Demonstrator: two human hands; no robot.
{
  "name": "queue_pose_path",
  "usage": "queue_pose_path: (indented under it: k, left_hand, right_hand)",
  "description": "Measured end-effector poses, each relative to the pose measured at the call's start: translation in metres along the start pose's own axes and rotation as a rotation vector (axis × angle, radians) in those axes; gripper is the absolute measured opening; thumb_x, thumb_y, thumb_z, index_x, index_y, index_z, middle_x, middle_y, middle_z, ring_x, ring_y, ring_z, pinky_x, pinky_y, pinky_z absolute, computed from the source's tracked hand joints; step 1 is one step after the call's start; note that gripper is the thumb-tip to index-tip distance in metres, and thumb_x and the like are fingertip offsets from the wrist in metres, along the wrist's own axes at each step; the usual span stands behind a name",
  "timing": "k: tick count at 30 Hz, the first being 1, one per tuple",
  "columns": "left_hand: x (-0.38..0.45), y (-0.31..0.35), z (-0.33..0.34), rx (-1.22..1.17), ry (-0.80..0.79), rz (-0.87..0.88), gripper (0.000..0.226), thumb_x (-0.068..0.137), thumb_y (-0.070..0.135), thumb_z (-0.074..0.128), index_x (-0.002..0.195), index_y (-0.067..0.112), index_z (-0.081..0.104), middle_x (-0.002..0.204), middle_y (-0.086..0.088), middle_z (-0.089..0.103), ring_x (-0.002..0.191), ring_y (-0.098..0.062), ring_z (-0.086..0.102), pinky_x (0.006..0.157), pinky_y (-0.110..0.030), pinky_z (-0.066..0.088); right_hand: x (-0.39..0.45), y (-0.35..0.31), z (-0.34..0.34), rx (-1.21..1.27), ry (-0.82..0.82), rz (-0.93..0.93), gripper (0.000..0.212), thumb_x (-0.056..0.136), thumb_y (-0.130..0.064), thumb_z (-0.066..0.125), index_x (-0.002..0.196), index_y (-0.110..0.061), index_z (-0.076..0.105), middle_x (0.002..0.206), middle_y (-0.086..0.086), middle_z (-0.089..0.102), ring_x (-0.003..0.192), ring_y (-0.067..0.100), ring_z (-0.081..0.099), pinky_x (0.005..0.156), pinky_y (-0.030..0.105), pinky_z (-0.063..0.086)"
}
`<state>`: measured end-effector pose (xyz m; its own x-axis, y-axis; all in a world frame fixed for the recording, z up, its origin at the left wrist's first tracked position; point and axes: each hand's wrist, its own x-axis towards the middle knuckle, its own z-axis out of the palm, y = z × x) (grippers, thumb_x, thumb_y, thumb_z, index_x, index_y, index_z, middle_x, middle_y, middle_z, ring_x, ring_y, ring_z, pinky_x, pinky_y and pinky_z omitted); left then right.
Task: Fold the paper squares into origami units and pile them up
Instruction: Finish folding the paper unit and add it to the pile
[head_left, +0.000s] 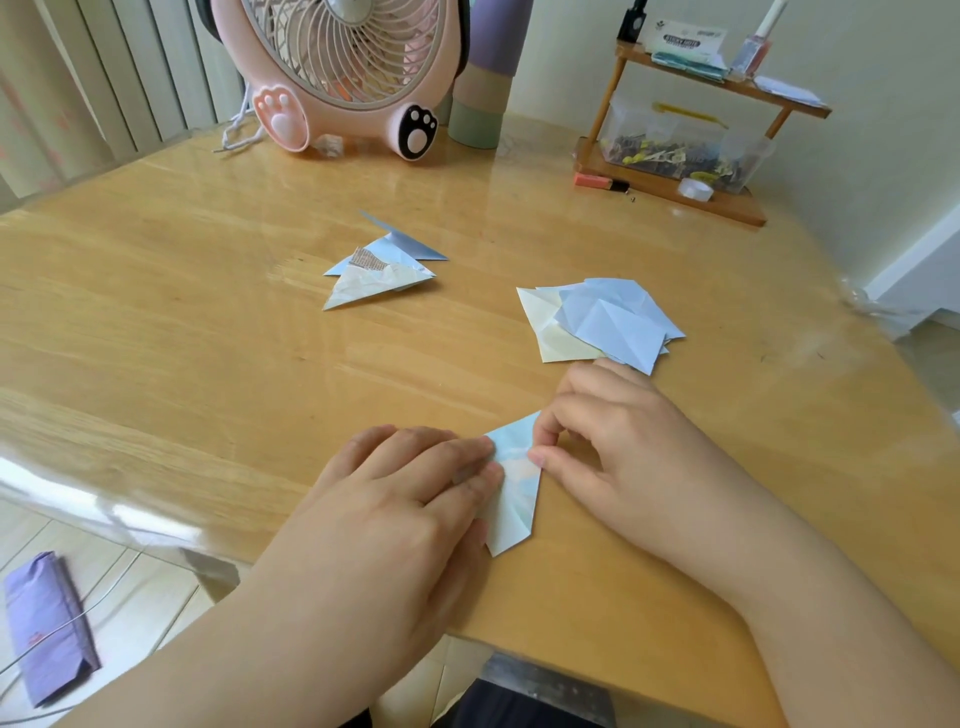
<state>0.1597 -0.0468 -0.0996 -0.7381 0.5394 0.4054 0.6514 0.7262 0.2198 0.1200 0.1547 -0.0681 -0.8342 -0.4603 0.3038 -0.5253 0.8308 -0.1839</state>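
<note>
A pale blue paper piece (511, 493), partly folded into a narrow pointed shape, lies near the table's front edge. My left hand (405, 499) lies flat on its left part, straight fingers pressing it down. My right hand (613, 447) pinches the paper's upper right edge between thumb and forefinger. A pile of folded triangular units (382, 270) sits in the middle of the table. To the right, a loose stack of creased blue and cream paper squares (602, 322) lies just beyond my right hand.
The wooden table (208, 322) has a glossy cover. A pink fan (348, 73) and a tall cup (483, 78) stand at the back. A small wooden shelf (680, 150) with a clear box stands at the back right. A purple pouch (47, 629) lies on the floor.
</note>
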Motion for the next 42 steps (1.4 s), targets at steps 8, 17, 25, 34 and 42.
queue_pose_path:
  k: [8,17,25,34,42]
  left_hand:
    - [-0.001,0.0,0.0,-0.014,-0.014,-0.014,0.038,0.088,0.028,0.042,0.111,0.015,0.07,0.117,0.003,0.065,0.105,-0.02,0.059,0.091,-0.04,0.044]
    - [-0.002,0.001,0.0,-0.021,-0.015,-0.028,0.04,0.089,0.029,0.04,0.112,0.015,0.07,0.117,0.003,0.065,0.105,-0.021,0.06,0.09,-0.042,0.047]
    - [-0.001,0.0,0.0,-0.019,-0.02,-0.028,0.039,0.088,0.029,0.04,0.109,0.016,0.071,0.114,0.004,0.066,0.101,-0.02,0.061,0.091,-0.035,0.038]
    - [-0.004,0.0,-0.002,-0.083,0.007,-0.018,0.035,0.091,0.03,0.041,0.11,0.018,0.067,0.115,0.004,0.06,0.1,-0.016,0.055,0.093,-0.03,0.035]
    - [-0.002,-0.003,0.001,-0.127,0.025,-0.013,0.036,0.088,0.038,0.045,0.115,0.024,0.064,0.11,0.007,0.059,0.1,-0.012,0.056,0.091,-0.029,0.036]
  right_hand:
    - [-0.005,-0.003,-0.002,-0.015,-0.041,-0.084,0.02,0.082,-0.033,0.051,0.071,-0.017,0.058,0.074,-0.011,0.042,0.074,0.006,0.034,0.073,0.016,0.027]
    - [-0.017,-0.016,-0.006,0.023,-0.077,-0.163,0.018,0.082,-0.029,0.051,0.071,-0.017,0.056,0.076,-0.013,0.037,0.074,0.002,0.024,0.074,0.016,0.029]
    - [-0.024,-0.023,-0.012,0.119,-0.139,-0.064,0.015,0.084,-0.029,0.057,0.072,-0.02,0.059,0.075,-0.014,0.045,0.075,0.001,0.039,0.077,0.011,0.033]
    - [0.013,-0.005,-0.011,0.273,-0.134,0.662,0.017,0.087,-0.042,0.059,0.093,-0.026,0.057,0.089,-0.011,0.05,0.067,-0.002,0.045,0.059,0.015,0.033]
    - [0.012,-0.018,-0.009,0.703,0.009,0.558,0.034,0.081,-0.02,0.071,0.105,-0.034,0.052,0.073,-0.009,0.064,0.067,0.0,0.056,0.068,0.011,0.045]
